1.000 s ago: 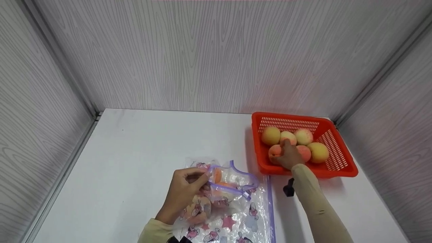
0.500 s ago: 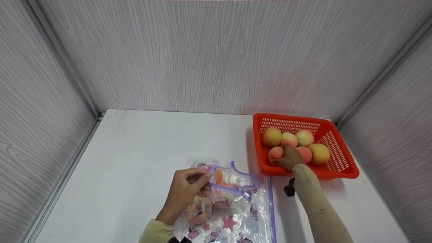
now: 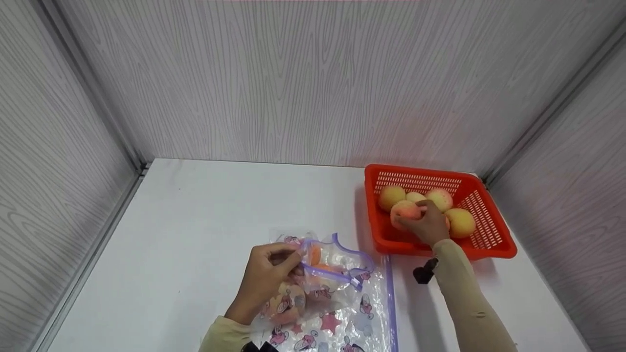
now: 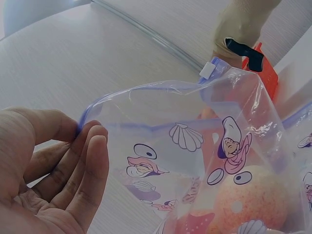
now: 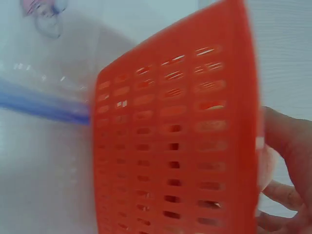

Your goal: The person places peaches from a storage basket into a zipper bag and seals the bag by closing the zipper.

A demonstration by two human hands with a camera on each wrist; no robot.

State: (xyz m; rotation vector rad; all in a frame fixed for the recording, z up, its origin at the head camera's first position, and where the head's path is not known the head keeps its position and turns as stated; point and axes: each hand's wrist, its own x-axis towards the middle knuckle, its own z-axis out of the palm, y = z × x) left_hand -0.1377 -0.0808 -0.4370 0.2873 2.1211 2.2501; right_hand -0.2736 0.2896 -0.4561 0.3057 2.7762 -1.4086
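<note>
The right hand grips a pink-orange peach between thumb and fingers, inside the outline of the red plastic basket at its left, near-side corner; whether this fruit touches its neighbours cannot be told. Around it in the basket lie a yellow peach at the back left corner, a pale peach partly hidden behind the held one, a pink-speckled peach near the back wall and another yellow peach to the right; a reddish peach shows only as a sliver past the hand. The basket stands by the far right corner of the white table, its slotted wall filling much of the right wrist view. The left hand pinches the rim of a clear zip bag between thumb and forefinger, the other fingers loosely bent beside it. The mouth of this bag gapes, edged with a purple strip carrying a white slider; shells and cartoon figures are printed on its film, and a bagged peach shows through. Beneath and beside it, printed plastic film lies on the table, with a purple strip along its right edge reaching toward the basket. Both arms wear beige sleeves; wood-grain panels rise beyond the table's back edge.
</note>
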